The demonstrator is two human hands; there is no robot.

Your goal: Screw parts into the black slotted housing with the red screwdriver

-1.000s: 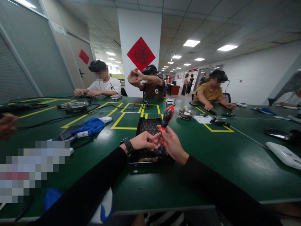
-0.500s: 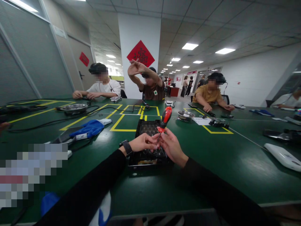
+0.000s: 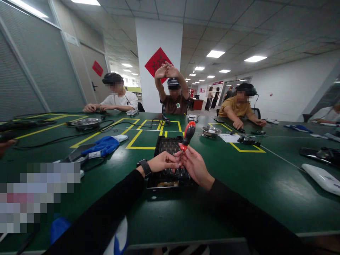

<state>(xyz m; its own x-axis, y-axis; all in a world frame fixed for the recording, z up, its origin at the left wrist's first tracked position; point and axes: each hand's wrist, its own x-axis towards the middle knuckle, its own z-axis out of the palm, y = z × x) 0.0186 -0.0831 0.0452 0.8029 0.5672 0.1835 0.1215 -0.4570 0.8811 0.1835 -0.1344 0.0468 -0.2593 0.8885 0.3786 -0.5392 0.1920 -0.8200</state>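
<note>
My right hand (image 3: 198, 165) grips a red-and-black screwdriver (image 3: 189, 133), its handle tilted up and its shaft pointing down between the fingers. Close against it, my left hand (image 3: 165, 161) has thumb and fingers pinched by the lower end of the shaft; what they pinch is too small and covered to make out. A watch is on the left wrist. Below both hands a black rectangular case (image 3: 170, 188) lies on the table, with a grid of dark round keys or cells inside. A strip of brownish parts shows near its front edge. My hands hide its middle.
The green table (image 3: 239, 198) bears yellow tape outlines. Blue-and-white gloves (image 3: 106, 144) and cables lie left, with a metal bowl (image 3: 86, 123) behind. Another metal bowl (image 3: 211, 131), a paper sheet (image 3: 227, 137) and a white device (image 3: 322, 177) are right. Several people sit across the table.
The view has shifted slightly, so the scene sits a little further right. My hands keep their hold at the screwdriver. The person opposite has moved their raised, joined hands to above the head.
</note>
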